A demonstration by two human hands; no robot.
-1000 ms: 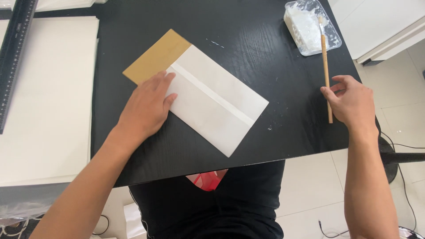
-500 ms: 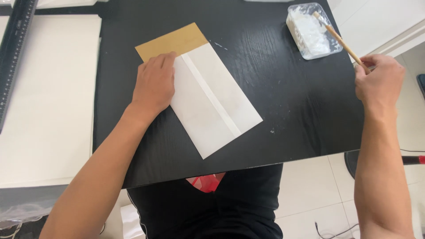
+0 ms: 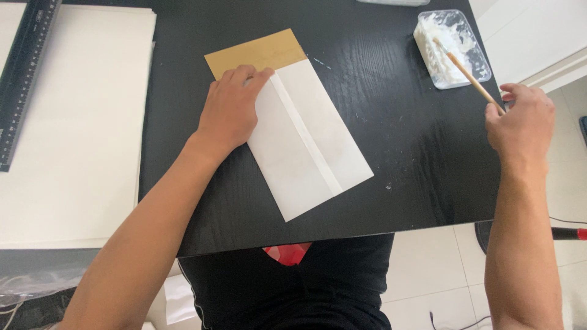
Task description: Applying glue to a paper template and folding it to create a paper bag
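Observation:
A folded white paper envelope (image 3: pixel 309 146) with a tan brown end (image 3: pixel 257 52) lies on the black table (image 3: pixel 397 122). My left hand (image 3: pixel 232 107) presses flat on its upper left part, fingers spread. My right hand (image 3: pixel 520 125) grips a thin wooden stick (image 3: pixel 468 76), whose far tip dips into a clear plastic tub of white paste (image 3: pixel 452 46) at the table's far right corner.
A stack of large white sheets (image 3: pixel 73 128) covers the left side, with a long black ruler (image 3: pixel 24 73) lying along its left edge. The table's near edge runs just in front of my body. Tiled floor shows at the right.
The envelope has turned clockwise under my left hand. My right hand lifted the stick off the table and swung its tip into the paste tub.

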